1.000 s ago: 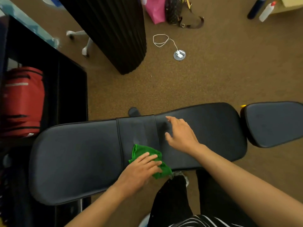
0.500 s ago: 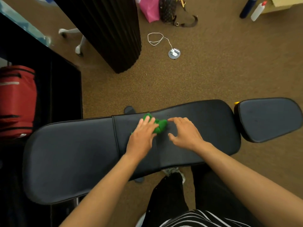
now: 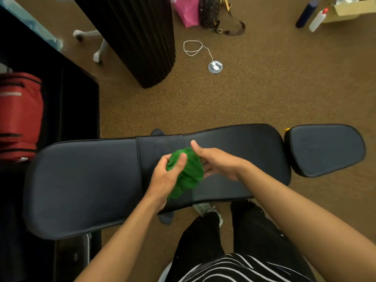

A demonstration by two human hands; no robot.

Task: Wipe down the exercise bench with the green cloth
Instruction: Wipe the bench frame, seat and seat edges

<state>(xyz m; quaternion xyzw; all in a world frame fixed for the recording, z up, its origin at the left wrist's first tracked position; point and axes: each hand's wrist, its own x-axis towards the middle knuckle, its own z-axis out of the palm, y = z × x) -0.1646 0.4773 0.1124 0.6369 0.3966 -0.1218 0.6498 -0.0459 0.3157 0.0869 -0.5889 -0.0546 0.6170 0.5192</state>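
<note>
Crumpled green cloth [image 3: 186, 171] over black padded exercise bench [image 3: 91, 180].
Bunched into a loose wad, gripped by left hand [image 3: 162, 176], thumb across its front; right hand [image 3: 219, 163] against the other side, fingers hidden behind it. Hanging over the long pad's middle, just right of the stitched seams.

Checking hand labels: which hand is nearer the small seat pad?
Right. The right hand lies between the green cloth and the seat pad; the left hand grips the cloth from its far side.
</note>
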